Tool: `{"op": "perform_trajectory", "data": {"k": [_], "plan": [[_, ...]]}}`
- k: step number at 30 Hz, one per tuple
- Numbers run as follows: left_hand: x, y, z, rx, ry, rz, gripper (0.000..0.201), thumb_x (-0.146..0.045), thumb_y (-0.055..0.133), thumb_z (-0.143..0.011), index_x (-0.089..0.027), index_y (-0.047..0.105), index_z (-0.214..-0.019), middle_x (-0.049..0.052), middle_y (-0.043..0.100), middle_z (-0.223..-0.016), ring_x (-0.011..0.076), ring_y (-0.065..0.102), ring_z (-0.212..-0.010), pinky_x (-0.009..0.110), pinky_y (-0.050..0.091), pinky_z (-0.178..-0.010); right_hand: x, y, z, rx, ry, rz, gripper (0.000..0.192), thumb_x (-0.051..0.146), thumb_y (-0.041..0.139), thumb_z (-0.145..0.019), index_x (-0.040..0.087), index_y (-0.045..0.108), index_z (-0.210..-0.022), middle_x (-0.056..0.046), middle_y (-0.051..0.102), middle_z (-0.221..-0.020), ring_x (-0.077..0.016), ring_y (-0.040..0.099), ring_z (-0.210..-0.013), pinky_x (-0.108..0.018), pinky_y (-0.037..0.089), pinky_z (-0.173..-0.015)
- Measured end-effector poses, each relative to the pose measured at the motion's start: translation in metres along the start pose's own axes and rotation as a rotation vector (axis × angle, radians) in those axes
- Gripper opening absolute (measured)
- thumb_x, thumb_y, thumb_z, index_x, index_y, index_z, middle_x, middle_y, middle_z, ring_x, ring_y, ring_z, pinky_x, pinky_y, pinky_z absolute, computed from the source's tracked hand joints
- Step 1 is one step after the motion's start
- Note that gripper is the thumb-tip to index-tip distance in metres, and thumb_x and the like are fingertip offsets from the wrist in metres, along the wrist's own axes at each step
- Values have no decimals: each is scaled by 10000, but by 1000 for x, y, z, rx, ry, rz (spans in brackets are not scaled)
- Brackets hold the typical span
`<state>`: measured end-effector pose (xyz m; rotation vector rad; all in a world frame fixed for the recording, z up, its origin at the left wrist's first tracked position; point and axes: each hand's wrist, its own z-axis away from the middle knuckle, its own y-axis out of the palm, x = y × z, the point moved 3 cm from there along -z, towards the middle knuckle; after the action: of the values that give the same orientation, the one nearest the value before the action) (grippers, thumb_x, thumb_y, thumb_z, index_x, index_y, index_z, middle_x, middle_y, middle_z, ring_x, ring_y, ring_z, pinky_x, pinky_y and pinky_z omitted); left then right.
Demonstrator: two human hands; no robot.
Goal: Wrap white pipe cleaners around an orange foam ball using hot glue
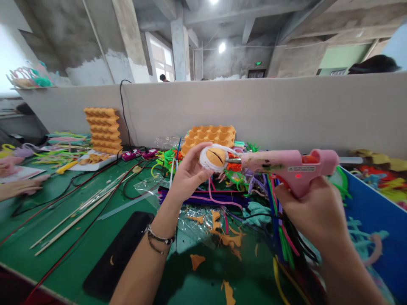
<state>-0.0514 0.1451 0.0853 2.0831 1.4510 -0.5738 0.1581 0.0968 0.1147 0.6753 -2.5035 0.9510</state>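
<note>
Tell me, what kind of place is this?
Probably a craft workshop in a bare concrete hall. The right hand aims a pink glue gun at a small orange-and-white piece in the left hand, above heaped pipe cleaners. Orange egg trays stand behind.

I can make out very little writing from here. On the side of the pink glue gun there is a small white label, just above its lit red lamp, but the print is too small for me to read. Far beyond the glue gun, a green lit sign hangs over a doorway; its characters are unreadable too.
</note>
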Motion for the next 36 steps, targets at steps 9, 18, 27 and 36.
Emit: {"op": "perform_trajectory", "data": {"k": [9,18,27,36], "plan": [[2,-1,0,1,-14,11,371,-265,729,-671,-301,631,-1027,8,620,-1014,140,589,-900,232,493,-795,-2,1,1,27,-53,-21,199,307,541,-575,246,378,-477,51,382,-384,-101,358,-334,-260,284,-346],[4,-3,0,-5,-7,12,374,-263,731,-670,-304,634,-1029,9,618,-1029,140,588,-915,229,489,-804,1,1,-1,54,-70,-19,144,288,483,-571,248,362,-504,49,361,-396,-103,319,-347,-272,267,-371],[1,0,0,13,-2,12,362,-250,725,-677,-300,636,-1024,7,622,-1005,138,593,-896,230,498,-782,2,1,-3,28,-111,-35,129,265,459,-586,253,349,-522,41,355,-401,-123,343,-369,-281,291,-413],[8,-4,1,8,-51,40,383,-312,726,-682,-307,624,-1051,12,622,-1071,159,592,-956,251,484,-829,5,-2,-4,27,-148,-28,158,250,440,-586,257,314,-489,54,314,-355,-99,279,-325,-271,267,-387]]}}
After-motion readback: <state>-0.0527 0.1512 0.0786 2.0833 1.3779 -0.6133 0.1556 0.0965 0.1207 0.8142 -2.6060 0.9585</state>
